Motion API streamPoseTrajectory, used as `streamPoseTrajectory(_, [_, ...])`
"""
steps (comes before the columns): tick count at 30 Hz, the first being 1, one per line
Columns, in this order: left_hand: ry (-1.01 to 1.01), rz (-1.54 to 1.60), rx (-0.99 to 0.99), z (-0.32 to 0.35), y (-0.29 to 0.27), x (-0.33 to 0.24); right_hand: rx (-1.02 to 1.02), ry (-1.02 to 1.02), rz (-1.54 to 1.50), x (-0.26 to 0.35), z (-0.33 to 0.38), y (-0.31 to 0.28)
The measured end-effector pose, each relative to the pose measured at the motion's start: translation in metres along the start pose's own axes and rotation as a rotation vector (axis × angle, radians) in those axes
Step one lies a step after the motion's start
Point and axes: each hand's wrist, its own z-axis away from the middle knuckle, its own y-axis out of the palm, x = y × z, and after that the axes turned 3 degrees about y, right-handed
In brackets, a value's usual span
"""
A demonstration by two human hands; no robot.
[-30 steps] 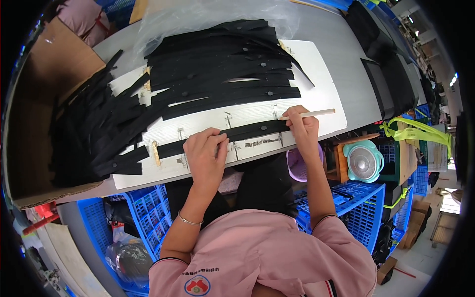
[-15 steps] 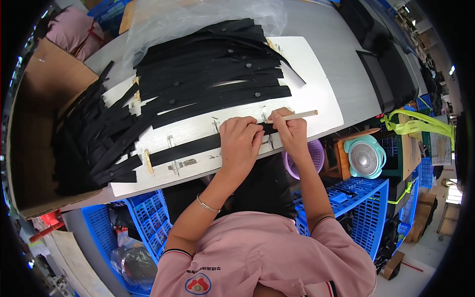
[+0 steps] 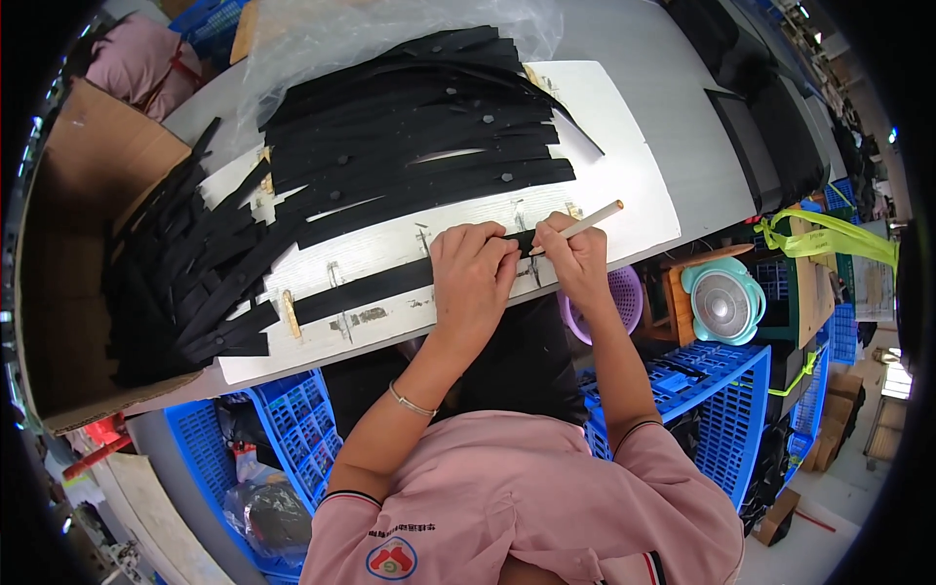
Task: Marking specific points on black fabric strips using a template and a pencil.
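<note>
A: How far along is the work looking?

B: Partway, I'm judging. The widest thing, a spread of black strips (image 3: 419, 127), is lying in rows at the far side; whether those are finished or waiting, I'm not able to tell. A looser heap of strips (image 3: 185, 253) is tangling at the left and may be the other lot. Apart from both, 1 single black strip (image 3: 370, 290) is running along the near side, seemingly the strip being worked on and not yet done.

A: What are the 2 hands doing?

B: The left hand (image 3: 473, 278) is bunching its fingers narrowly over that single strip; I'm not able to tell if it is gripping or only pressing. The right hand (image 3: 575, 255) is pinching a pale pen-like stick (image 3: 593, 219), its lower end pointing down at the strip, near the left fingertips.

A: And the surface and the room?

B: A grey table (image 3: 643, 44) is carrying everything. A white board (image 3: 624, 185) is lying on it beneath the strips, and a cardboard box (image 3: 107, 146) is standing open by the heap. Below, to the right, a blue crate (image 3: 731, 419) is sitting near a teal fan (image 3: 724, 302) and a purple basket (image 3: 626, 292). Tiniest of all, small dark round pieces (image 3: 506, 177) are dotting the spread.
</note>
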Motion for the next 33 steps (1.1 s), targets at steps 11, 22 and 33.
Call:
streamPoseTrajectory(11, [-0.024,0.024,0.017,0.002,-0.002,0.004,0.04,0.039,-0.07,-0.001,0.002,0.0])
streamPoseTrajectory(22, [-0.11,-0.253,0.192,0.057,-0.076,0.008,-0.407,0.097,-0.392,-0.013,0.012,0.004])
streamPoseTrajectory(33, [-0.092,-0.165,0.289,-0.022,-0.077,0.072,-0.421,0.085,-0.367,-0.013,0.008,0.01])
